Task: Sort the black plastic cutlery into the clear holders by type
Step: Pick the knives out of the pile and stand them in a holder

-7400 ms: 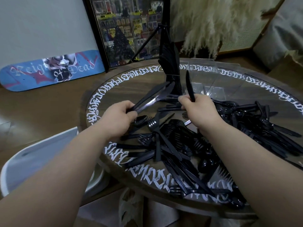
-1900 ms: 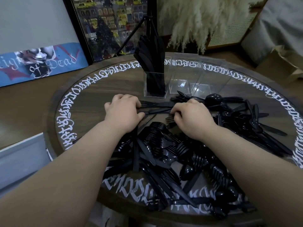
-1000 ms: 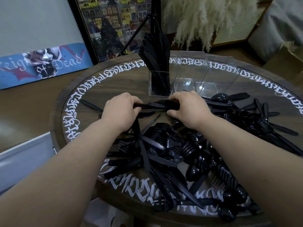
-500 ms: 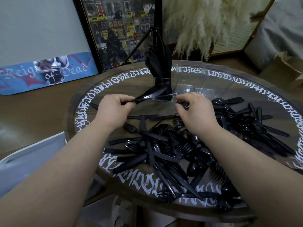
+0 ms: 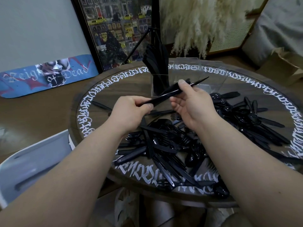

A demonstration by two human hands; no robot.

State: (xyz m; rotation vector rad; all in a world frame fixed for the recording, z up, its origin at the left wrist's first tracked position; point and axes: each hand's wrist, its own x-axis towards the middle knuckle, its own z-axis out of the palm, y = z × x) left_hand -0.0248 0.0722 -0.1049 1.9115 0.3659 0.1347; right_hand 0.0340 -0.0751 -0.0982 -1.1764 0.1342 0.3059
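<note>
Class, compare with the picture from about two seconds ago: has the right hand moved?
Yes. The right hand has lifted off the cutlery pile and now grips a bundle of knives nearer the filled holder.

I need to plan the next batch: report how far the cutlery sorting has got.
Done: one clear holder stands packed with black knives. In hand: the left hand and right hand hold a bunch of knives between them. Left: the neighbouring holders look empty, and a large mixed pile covers the table.
</note>
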